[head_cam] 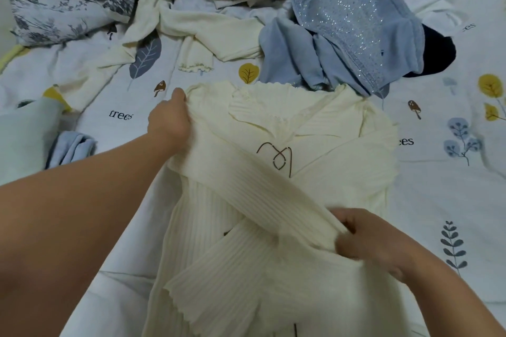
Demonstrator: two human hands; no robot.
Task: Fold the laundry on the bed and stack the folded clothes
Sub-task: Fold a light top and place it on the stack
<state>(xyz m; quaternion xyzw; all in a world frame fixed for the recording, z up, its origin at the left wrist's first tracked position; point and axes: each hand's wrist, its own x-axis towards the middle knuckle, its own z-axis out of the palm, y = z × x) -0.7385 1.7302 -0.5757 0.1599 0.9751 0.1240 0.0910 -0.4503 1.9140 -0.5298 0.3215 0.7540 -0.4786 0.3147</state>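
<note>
the cream ribbed knit top with scalloped edges (315, 150) lies flat on the leaf-printed white bed sheet (438, 200), so its sleeves can fold inward. the left hand (169, 117) pinches the shoulder, fingers clamped on it, likely to anchor it. the right hand (375, 238) grips the sleeve pulled across the chest. unfolded laundry, like the sparkly blue garment (353, 27), waits beyond.

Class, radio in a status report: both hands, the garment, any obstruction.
Left hand grips cream ribbed top at shoulder. Right hand pinches its folded-over sleeve. Blue sparkly garment overlaps top's collar edge.
</note>
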